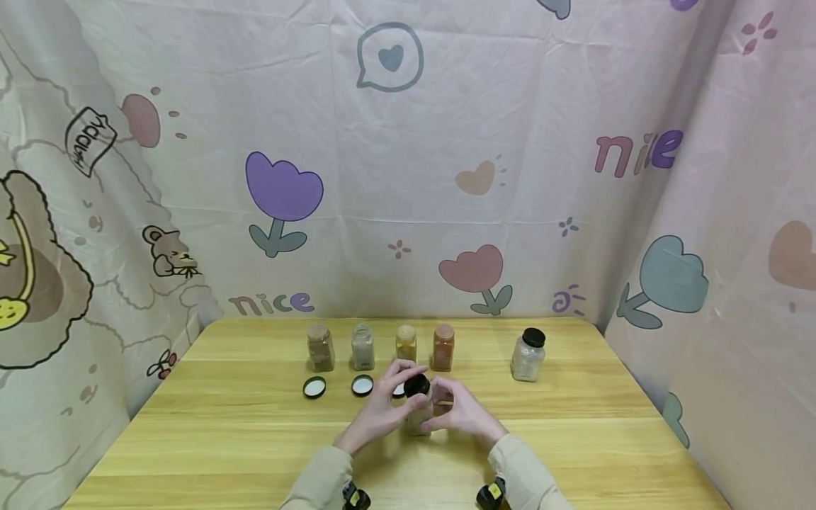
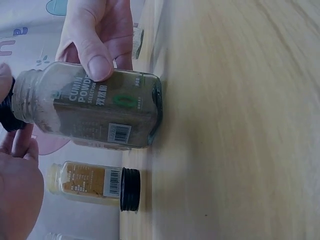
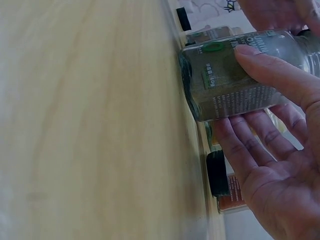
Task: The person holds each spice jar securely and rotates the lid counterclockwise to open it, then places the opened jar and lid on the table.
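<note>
A glass jar of cumin powder point(image 2: 107, 107), its label readable in the left wrist view, stands upright between the two hands. My right hand point(image 1: 467, 412) holds its body, thumb on one side and fingers at the other. At the top, my left hand point(image 1: 387, 400) grips the black lid point(image 1: 417, 384) between thumb and fingers. Bare glass threads point(image 2: 29, 97) show below the lid's edge. The jar's base is close over the wooden table in both wrist views.
Along the back stand lidless jars of brown point(image 1: 321, 350), pale grey point(image 1: 363, 350), yellow point(image 1: 406, 346) and orange-red point(image 1: 443, 350) powder. Black lids lie before them, such as the left one point(image 1: 314, 387). A black-capped jar point(image 1: 528, 360) stands at the right; a printed curtain point(image 1: 395, 142) hangs behind.
</note>
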{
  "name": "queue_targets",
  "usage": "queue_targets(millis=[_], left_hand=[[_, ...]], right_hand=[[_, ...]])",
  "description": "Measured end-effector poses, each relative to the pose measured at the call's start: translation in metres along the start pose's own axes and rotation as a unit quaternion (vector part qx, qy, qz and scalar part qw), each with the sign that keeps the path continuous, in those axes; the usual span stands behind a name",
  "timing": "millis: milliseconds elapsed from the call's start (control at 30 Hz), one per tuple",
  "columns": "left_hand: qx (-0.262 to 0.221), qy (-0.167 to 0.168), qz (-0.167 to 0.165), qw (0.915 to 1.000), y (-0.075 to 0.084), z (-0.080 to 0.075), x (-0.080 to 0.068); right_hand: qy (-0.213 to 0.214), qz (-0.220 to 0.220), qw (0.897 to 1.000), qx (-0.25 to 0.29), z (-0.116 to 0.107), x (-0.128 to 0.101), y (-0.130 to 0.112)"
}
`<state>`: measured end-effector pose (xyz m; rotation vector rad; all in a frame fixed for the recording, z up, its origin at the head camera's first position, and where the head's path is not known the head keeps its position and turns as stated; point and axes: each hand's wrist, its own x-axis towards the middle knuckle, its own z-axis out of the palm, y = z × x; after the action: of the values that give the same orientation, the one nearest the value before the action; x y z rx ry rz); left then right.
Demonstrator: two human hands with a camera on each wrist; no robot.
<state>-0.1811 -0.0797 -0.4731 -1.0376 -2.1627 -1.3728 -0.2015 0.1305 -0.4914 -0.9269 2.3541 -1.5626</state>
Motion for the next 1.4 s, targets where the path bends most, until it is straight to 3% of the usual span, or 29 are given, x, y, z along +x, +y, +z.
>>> queue_targets(millis=[133, 333, 533, 767, 900, 1133, 1400], left_hand=[[-0.007, 0.023, 0.0, 0.9997, -0.001, 0.001, 0.0], [-0.028, 0.043, -0.026, 0.9983, 0.002, 0.002, 0.0], [-0.08, 0.051, -0.015, 0.9954, -0.004, -0.001, 0.0], [-0.106, 0.076, -0.047, 0.9904, -0.003, -0.006, -0.002], [-0.107, 0.084, -0.05, 0.9895, -0.003, -0.008, -0.003], [-0.101, 0.069, -0.072, 0.9899, 0.0, -0.012, -0.005], [-0.124, 0.001, -0.11, 0.9862, 0.003, -0.016, -0.006]], right_hand=[[-0.005, 0.005, 1.0, 0.005, -0.001, 0.0, 0.0], [-0.009, 0.009, 1.0, 0.003, -0.001, 0.0, 0.0], [-0.014, 0.005, 1.0, 0.002, -0.003, 0.0, 0.001], [-0.019, 0.018, 1.0, -0.001, -0.006, -0.001, 0.003], [-0.025, 0.027, 0.999, 0.002, -0.008, -0.003, 0.003], [-0.038, 0.026, 0.999, 0.006, -0.014, -0.006, 0.001], [-0.044, 0.041, 0.998, 0.011, -0.021, -0.011, 0.002]])
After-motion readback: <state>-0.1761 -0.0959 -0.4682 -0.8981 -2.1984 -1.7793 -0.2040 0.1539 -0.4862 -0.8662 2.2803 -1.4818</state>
